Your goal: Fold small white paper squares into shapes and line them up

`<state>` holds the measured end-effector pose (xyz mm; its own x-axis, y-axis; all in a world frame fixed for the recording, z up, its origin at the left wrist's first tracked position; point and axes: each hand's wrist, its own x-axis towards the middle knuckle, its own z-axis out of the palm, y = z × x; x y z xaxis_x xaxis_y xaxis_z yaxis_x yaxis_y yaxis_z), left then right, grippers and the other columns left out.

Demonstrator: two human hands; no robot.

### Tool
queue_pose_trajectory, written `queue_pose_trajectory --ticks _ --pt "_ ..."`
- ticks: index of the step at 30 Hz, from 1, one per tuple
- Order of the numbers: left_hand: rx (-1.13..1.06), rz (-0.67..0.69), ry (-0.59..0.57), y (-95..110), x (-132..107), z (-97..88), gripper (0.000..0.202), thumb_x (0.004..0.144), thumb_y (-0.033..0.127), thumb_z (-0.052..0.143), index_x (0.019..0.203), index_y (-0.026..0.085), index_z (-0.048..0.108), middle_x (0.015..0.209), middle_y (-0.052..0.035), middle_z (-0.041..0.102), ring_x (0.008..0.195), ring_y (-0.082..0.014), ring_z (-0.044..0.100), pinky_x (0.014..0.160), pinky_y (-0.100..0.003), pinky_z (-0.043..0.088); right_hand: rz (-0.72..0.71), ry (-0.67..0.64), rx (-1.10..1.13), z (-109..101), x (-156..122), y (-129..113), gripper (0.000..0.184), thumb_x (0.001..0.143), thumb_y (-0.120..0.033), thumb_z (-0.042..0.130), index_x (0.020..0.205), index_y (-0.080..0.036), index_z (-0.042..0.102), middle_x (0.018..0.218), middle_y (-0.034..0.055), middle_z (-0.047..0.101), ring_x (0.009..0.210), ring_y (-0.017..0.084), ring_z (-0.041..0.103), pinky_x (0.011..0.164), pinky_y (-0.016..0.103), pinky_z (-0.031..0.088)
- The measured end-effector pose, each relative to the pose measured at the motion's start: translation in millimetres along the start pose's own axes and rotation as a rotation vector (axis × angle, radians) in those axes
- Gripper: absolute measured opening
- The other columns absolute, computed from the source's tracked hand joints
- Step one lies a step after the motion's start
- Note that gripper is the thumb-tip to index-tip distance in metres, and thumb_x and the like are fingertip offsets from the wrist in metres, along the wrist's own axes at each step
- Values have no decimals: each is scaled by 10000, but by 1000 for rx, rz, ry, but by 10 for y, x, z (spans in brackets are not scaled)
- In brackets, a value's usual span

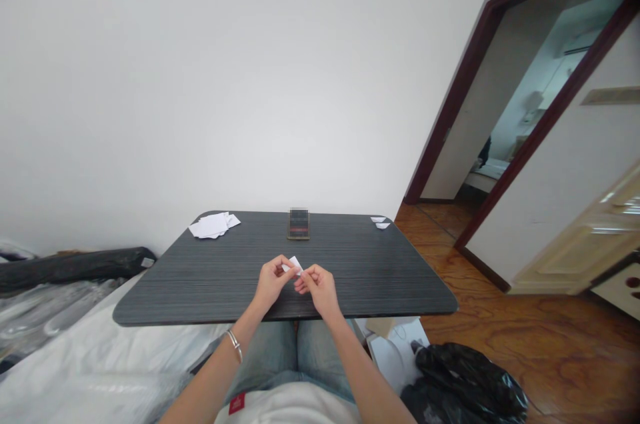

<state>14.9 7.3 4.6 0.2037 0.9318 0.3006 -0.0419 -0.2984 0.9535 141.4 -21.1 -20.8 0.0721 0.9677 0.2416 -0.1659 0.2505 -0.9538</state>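
Both my hands meet over the near middle of a dark grey table. My left hand and my right hand each pinch a small white piece of paper between fingertips, held just above the tabletop. A silver bracelet sits on my left wrist. At the table's far left lies a loose pile of white paper squares. Two small folded white paper pieces rest at the far right corner.
A small dark upright object, blurred, stands at the far middle of the table. A black plastic bag lies on the wooden floor at right. A white wall is behind the table; an open doorway is at right.
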Motion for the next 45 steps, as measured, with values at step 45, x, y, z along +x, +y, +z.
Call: queue_pose_trajectory --ticks 45 --pt "-135 -15 -187 265 -161 140 227 705 333 593 668 111 557 499 25 518 447 -73 425 438 -186 346 -101 98 25 129 -291 -516 217 763 -324 548 624 -163 507 502 -9 581 446 94 529 457 203 434"
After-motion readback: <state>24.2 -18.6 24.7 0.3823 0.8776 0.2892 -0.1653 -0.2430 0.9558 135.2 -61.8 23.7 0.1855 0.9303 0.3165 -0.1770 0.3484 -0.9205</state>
